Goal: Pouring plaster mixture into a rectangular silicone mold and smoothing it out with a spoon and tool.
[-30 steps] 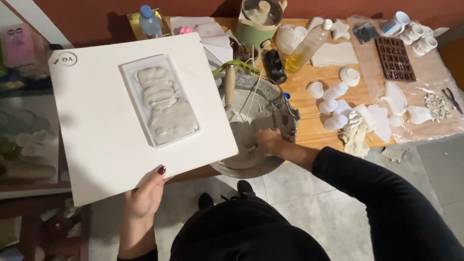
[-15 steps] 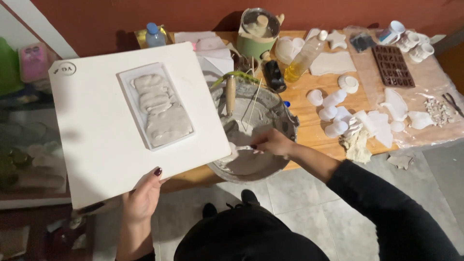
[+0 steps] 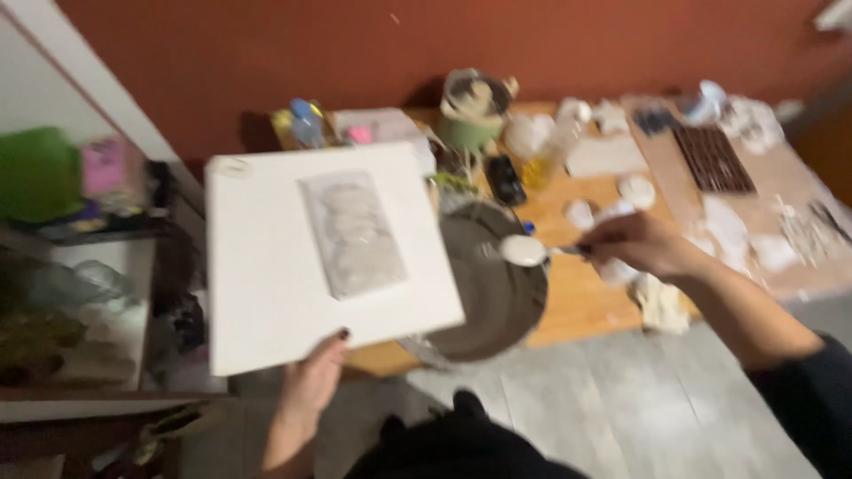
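Holding the white board [image 3: 266, 266] up by its near edge, my left hand [image 3: 312, 390] has the thumb curled over the top face and the fingers hidden beneath, so it is clamped on the board. A pale grey rectangular mould [image 3: 353, 232] lies flat on the middle of that board, its filling whitish and blurred. My right hand [image 3: 635, 244] is closed in a pinch around the handle of a spoon [image 3: 525, 251], whose bowl carries a white lump and hangs over the grey mixing bowl [image 3: 497, 293]. I see the mixing bowl sitting at the near edge of the wooden table [image 3: 577, 306], partly covered by the board's right corner. Farther back on the table stand a green pot [image 3: 470, 111], a blue-capped bottle [image 3: 306, 124], a dark brown tray with small cells [image 3: 714, 160] and several white cast pieces [image 3: 728, 226]. Everything is motion-blurred, so I cannot tell finer detail.
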